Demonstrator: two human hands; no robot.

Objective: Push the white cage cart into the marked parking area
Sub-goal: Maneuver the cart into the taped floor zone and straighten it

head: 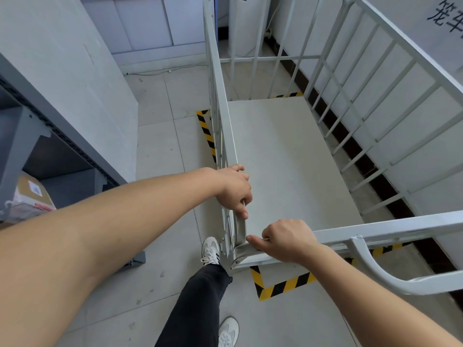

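The white cage cart (295, 156) stands in front of me, with barred side walls and a pale flat deck. It sits over a floor area outlined in yellow-and-black striped tape (283, 286); tape shows at the near corner, along the left side and at the far end. My left hand (234, 189) grips the top rail of the cart's left wall near its near corner. My right hand (288, 240) grips the near top rail just right of that corner. The cart's right wall runs close along the room wall.
A grey metal shelf unit (45, 146) stands at the left with a cardboard parcel (30, 196) on a low shelf. A white wall with a paper sign (446, 18) borders the right. My leg and white shoes (211, 250) are just behind the cart's near corner.
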